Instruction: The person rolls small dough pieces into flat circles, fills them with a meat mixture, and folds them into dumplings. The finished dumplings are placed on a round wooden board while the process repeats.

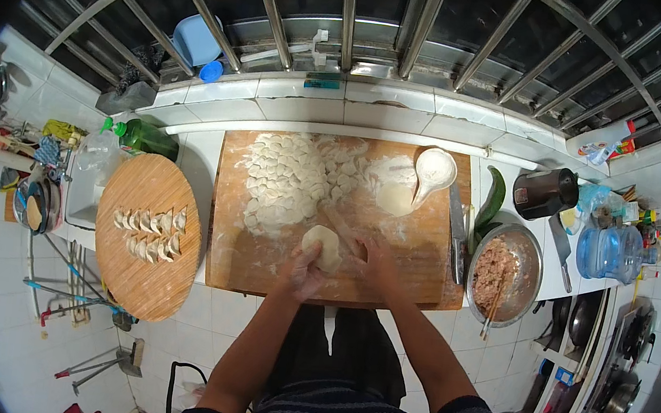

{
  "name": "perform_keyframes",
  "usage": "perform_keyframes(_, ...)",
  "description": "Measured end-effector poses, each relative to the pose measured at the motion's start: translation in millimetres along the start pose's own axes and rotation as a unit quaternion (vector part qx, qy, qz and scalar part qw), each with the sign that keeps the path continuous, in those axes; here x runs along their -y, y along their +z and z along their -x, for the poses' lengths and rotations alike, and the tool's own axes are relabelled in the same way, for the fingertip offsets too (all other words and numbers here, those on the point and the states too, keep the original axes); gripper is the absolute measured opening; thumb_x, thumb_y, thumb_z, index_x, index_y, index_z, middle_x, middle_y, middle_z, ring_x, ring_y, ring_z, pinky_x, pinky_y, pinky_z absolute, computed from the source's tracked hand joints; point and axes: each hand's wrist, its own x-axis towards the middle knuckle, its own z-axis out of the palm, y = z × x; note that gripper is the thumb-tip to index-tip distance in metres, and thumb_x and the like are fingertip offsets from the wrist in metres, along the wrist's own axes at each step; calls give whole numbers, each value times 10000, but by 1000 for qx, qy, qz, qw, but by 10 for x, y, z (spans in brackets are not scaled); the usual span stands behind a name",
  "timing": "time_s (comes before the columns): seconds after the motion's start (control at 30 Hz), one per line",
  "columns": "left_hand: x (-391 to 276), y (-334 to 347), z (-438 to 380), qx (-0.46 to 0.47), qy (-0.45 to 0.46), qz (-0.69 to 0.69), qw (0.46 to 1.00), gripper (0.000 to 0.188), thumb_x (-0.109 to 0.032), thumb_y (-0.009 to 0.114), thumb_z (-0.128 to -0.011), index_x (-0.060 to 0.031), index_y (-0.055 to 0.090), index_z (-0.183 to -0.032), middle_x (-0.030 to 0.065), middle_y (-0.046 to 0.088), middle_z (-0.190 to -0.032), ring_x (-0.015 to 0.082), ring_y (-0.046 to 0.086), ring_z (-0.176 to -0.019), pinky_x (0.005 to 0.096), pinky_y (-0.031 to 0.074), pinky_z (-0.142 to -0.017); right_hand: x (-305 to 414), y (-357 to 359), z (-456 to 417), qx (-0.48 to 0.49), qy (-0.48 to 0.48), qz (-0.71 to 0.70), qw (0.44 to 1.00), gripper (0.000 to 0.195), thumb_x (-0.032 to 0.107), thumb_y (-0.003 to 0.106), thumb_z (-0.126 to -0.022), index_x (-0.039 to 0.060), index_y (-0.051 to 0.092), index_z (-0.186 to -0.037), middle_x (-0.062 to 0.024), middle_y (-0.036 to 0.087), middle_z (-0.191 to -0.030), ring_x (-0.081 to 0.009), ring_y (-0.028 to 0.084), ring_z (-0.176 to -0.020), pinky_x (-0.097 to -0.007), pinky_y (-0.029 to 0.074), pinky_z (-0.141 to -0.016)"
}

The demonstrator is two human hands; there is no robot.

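Observation:
A round dough wrapper point(323, 248) lies near the front middle of the floured wooden board point(419, 284), with my left hand point(306, 268) gripping its left edge. My right hand point(374, 263) rests on the right end of a wooden rolling pin point(343, 227), which slants up to the left behind the wrapper. Beyond them many small flattened dough pieces point(285, 177) cover the board's back left and middle. A flat dough round point(395, 198) lies at the back right, partly under a white ladle of flour point(435, 169).
A round board point(137, 288) with several filled dumplings point(148, 220) stands left. Along the right are a cleaver point(456, 239) on the board's edge, a steel bowl of minced filling point(499, 256) with chopsticks, a cucumber point(494, 194), a dark jug point(546, 193) and another knife point(561, 251).

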Motion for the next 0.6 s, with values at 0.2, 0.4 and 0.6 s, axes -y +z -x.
perform_keyframes(0.2,-209,84,165,-34,6,-35,999,261,-154,568,-918,-71,540,-1164,68,600,-1124,197,573,-1041,361,474,-901,-604,-157,-748,-137,54,74,986,315,163,696,-735,28,610,-1006,-204,570,-992,-368,536,-953,-442,442,-841)
perform_keyframes(0.4,-77,-122,268,-73,11,-23,997,264,-126,574,-905,-46,541,-1154,77,598,-1126,203,573,-1049,352,471,-920,-717,-64,-904,-154,-33,130,979,149,105,687,-741,5,604,-814,-185,564,-833,-352,554,-850,-424,446,-764)
perform_keyframes(0.6,-120,-183,323,-75,0,-11,997,277,-118,583,-895,-30,536,-1153,89,600,-1120,208,575,-1053,344,474,-919,-780,-12,-822,-254,-25,-27,967,131,132,629,-820,44,601,-912,-134,593,-864,-287,569,-811,-413,455,-731)
